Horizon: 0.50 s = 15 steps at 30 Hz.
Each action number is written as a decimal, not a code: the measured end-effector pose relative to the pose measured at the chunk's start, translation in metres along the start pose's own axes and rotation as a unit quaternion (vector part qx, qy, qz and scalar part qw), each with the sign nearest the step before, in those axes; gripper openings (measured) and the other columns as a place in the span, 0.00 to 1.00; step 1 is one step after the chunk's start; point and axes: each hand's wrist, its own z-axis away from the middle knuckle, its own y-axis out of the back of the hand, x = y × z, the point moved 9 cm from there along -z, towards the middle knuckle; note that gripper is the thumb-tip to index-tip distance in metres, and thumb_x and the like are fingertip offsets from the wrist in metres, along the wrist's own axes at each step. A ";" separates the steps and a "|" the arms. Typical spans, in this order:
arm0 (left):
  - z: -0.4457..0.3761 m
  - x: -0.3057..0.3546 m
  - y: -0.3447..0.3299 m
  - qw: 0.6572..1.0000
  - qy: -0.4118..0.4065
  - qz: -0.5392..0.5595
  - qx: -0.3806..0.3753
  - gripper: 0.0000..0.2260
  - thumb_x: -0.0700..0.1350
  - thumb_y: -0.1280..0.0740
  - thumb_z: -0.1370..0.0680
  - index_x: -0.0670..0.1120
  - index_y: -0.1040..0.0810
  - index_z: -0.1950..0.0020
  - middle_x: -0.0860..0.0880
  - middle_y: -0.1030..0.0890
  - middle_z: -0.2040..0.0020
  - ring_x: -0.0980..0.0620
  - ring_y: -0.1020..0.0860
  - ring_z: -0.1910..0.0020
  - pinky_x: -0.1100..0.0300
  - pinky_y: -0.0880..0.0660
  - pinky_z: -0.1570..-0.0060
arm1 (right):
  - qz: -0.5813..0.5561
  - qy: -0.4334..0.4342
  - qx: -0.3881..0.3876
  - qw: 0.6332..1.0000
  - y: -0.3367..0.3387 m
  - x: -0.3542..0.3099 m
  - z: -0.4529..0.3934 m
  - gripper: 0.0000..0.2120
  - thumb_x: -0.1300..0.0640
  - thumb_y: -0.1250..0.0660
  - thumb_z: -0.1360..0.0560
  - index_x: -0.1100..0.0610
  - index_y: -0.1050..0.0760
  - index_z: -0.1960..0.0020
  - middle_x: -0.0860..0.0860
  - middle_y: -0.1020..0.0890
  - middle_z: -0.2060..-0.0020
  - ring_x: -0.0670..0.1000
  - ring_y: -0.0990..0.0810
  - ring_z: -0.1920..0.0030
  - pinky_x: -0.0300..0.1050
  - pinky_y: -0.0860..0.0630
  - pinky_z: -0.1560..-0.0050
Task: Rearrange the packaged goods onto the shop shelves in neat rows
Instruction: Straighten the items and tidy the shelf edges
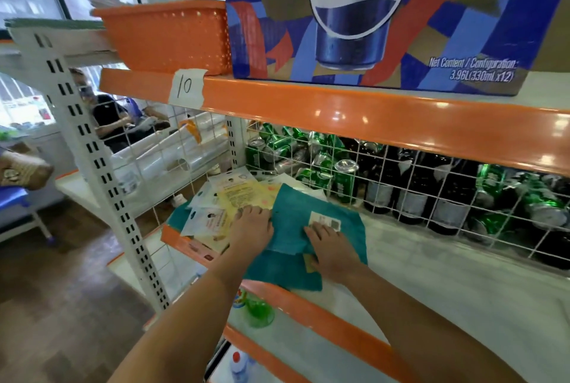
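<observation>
Several teal cloth packs [296,213] lie stacked on the white shelf [431,274], the top one bearing a white barcode label [325,220]. My left hand [251,225] rests flat on the left edge of the teal stack, fingers touching yellow and white flat packets [237,197] spread at the shelf's left end. My right hand [331,248] presses flat on the teal pack just below the label. Neither hand grips anything.
A wire grid [401,185] backs the shelf, with green cans and dark bottles behind it. Above, an orange basket [166,37] and a Pepsi carton [370,19] sit on the upper shelf. A green bottle [257,310] stands on the shelf below. A person sits at left beyond the rack.
</observation>
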 end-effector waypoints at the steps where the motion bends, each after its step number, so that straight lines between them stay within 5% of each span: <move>1: -0.001 0.000 -0.001 1.000 -0.001 0.004 0.001 0.16 0.48 0.46 0.19 0.47 0.29 0.34 0.47 0.27 0.35 0.46 0.34 0.32 0.52 0.38 0.32 | 0.003 -0.001 0.000 1.000 0.001 0.000 0.000 0.32 0.49 0.42 0.21 0.54 0.52 0.22 0.55 0.45 0.24 0.55 0.44 0.25 0.52 0.42 0.28; 15: -0.016 0.002 0.002 1.000 -0.029 -0.001 0.007 0.14 0.48 0.47 0.18 0.46 0.29 0.36 0.48 0.26 0.37 0.47 0.29 0.37 0.53 0.33 0.39 | -0.104 -0.074 0.064 0.990 0.032 0.032 0.009 0.28 0.61 0.40 0.24 0.48 0.40 0.26 0.48 0.32 0.30 0.52 0.32 0.31 0.48 0.31 0.34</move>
